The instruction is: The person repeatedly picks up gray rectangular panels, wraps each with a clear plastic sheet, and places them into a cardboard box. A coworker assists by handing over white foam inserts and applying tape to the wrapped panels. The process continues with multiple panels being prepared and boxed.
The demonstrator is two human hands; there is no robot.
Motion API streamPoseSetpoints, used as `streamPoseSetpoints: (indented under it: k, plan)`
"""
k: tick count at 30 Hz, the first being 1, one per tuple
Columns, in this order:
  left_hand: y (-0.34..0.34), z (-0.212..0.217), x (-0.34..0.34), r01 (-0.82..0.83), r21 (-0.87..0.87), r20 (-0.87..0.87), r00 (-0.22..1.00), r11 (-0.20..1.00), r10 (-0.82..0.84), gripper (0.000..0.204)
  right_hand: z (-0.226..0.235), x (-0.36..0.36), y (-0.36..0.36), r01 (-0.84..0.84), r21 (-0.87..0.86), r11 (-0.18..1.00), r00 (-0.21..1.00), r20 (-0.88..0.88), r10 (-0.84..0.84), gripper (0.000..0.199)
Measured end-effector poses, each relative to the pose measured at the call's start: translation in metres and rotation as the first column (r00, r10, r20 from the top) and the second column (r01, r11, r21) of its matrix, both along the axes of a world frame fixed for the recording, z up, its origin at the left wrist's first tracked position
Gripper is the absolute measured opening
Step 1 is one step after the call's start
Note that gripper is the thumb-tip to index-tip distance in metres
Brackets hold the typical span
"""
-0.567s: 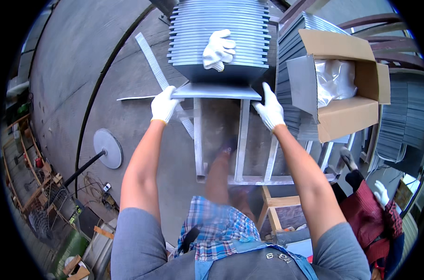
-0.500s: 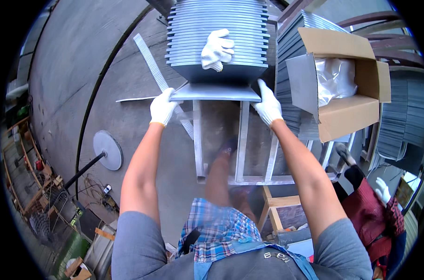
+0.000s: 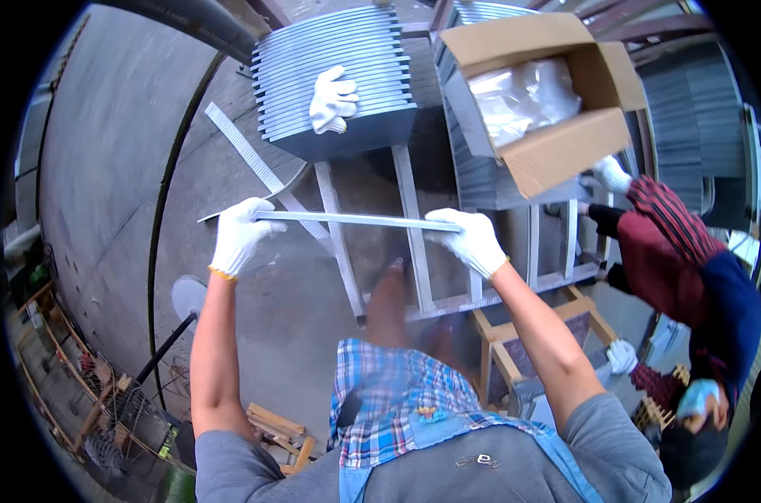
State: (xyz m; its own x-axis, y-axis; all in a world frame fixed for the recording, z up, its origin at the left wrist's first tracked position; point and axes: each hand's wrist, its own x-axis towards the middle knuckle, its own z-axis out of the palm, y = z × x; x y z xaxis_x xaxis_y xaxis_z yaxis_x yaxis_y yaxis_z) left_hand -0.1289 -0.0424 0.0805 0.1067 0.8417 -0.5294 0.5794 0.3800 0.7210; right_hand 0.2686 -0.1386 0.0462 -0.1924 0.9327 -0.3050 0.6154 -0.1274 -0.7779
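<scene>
In white knit gloves, my left hand (image 3: 241,238) and my right hand (image 3: 471,240) are closed on opposite ends of a thin grey panel (image 3: 355,220). It shows edge-on as a narrow strip, so its face is hidden. Beyond it stands a row of similar grey panels (image 3: 330,50), packed side by side on a metal frame (image 3: 414,226). A loose white glove (image 3: 333,99) lies on top of that row. The held panel is apart from the row, above the frame's bars and nearer to my body.
An open cardboard box (image 3: 569,151) with clear plastic inside rests on more panels at right. A co-worker (image 3: 665,251) in dark red and blue bends beside it. A wooden stand (image 3: 502,331) is near my right arm. Metal strips (image 3: 246,151) and a round-based pole (image 3: 187,298) are at left.
My hands have lifted the panel away from the row, toward me, and turned it edge-on. My view has shifted rightward. The co-worker has come further into view, reaching toward the box.
</scene>
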Motion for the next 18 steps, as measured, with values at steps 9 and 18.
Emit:
streamPoseSetpoints:
  k: [9,18]
  plan:
    - [-0.072,0.045,0.029,0.34,-0.163,-0.141,0.921,0.926,-0.363,0.054,0.115,0.001,-0.091,0.721,-0.262,0.641,0.55,-0.345,-0.76,0.028]
    - [-0.107,0.035,0.151,0.445,-0.22,-0.056,0.882,0.868,-0.467,0.063,0.087,0.069,-0.196,0.878,-0.414,0.239,0.136,-0.263,-0.955,0.043]
